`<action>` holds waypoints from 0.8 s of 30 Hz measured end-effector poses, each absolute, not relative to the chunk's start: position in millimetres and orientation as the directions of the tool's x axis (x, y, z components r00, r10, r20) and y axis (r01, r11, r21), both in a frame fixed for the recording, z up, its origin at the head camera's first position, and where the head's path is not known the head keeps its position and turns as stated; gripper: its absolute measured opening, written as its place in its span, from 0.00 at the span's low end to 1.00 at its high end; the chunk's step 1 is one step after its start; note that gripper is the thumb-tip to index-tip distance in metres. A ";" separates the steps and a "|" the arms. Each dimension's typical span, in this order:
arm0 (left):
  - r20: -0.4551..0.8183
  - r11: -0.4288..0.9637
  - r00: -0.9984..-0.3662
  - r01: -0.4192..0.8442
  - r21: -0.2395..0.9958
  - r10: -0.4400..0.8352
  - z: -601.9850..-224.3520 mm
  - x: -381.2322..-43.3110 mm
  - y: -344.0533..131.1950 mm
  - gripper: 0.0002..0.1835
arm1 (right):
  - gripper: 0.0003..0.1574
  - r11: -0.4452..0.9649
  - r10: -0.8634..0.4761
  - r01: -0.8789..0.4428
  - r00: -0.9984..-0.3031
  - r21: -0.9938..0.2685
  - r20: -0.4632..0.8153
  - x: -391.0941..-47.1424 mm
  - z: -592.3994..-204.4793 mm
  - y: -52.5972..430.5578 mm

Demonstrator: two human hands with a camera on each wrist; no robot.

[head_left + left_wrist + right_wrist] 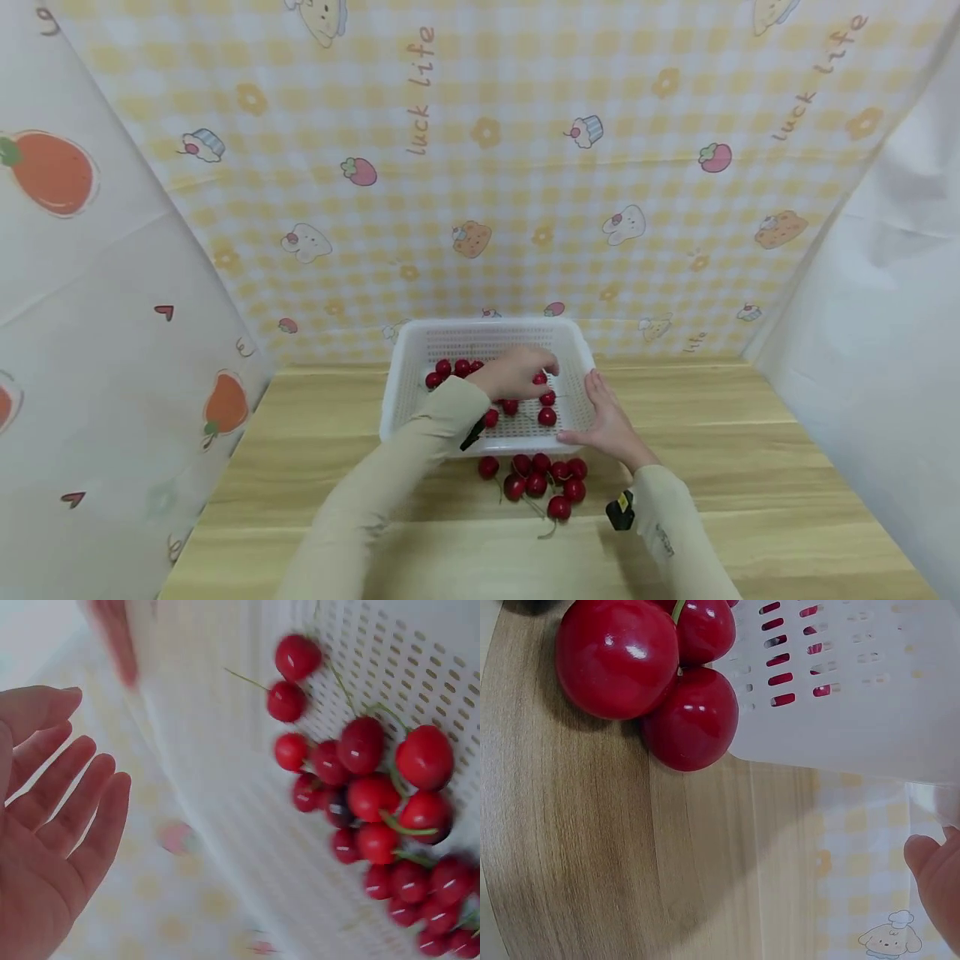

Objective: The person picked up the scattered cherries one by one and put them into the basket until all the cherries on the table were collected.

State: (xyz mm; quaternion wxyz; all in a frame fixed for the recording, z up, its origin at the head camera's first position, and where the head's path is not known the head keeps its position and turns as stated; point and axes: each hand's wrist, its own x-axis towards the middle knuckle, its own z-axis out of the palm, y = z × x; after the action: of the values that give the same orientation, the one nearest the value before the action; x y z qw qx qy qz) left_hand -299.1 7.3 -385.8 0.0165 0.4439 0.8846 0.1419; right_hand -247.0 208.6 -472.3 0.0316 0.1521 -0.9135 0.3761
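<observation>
A white perforated plastic basket (393, 387) holds many red cherries (361, 746), some with green stems. My left hand (516, 374) reaches over the basket, above the cherries. In the left wrist view its palm and loosely spread fingers (97, 832) show with nothing between them. At the basket's right side, my right hand (611, 427) has its thumb by the front corner and its straight fingers along the right rim. Only part of that hand shows in the right wrist view. Several more cherries (536, 485) lie on the table just in front of the basket.
The basket stands on a wood-grain table (750, 467) near its back edge. Behind it hangs a yellow-checked cloth (480, 208) with cartoon prints. White printed sheets (112, 267) close off the left side, and a white sheet (877, 275) hangs on the right.
</observation>
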 end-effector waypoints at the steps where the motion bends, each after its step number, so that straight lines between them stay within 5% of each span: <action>1: 0.109 0.535 -0.569 0.812 0.235 0.815 -381.1 -289.5 8.1 0.12 | 0.75 0.667 -0.256 -0.308 -0.950 -0.679 0.179 -247.0 -472.8 209.0; 10: 0.157 0.186 -0.176 0.981 -0.048 0.972 -378.5 -200.5 16.0 0.08 | 0.69 0.627 -0.291 -0.393 -0.919 -0.672 0.266 -244.9 -474.7 211.1; 13: 0.100 0.111 -0.105 0.992 -0.065 0.989 -396.8 -182.3 18.0 0.08 | 0.73 0.663 -0.272 -0.339 -0.940 -0.667 0.207 -247.0 -473.4 210.6; 16: 0.018 0.107 -0.107 0.994 -0.030 0.994 -420.0 -173.6 19.6 0.11 | 0.75 0.690 -0.257 -0.294 -0.954 -0.661 0.155 -247.9 -471.8 210.4; 24: -0.018 0.241 -0.242 0.968 -0.065 0.970 -469.7 -177.4 25.8 0.17 | 0.75 0.699 -0.255 -0.274 -0.958 -0.661 0.128 -247.0 -470.8 209.0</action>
State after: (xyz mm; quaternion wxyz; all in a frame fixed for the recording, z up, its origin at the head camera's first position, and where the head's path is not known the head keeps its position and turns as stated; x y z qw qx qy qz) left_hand -177.4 25.8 -469.7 -0.0128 0.6153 0.7876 -0.0310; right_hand -247.0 209.0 -470.8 0.0135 0.1434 -0.9215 0.3606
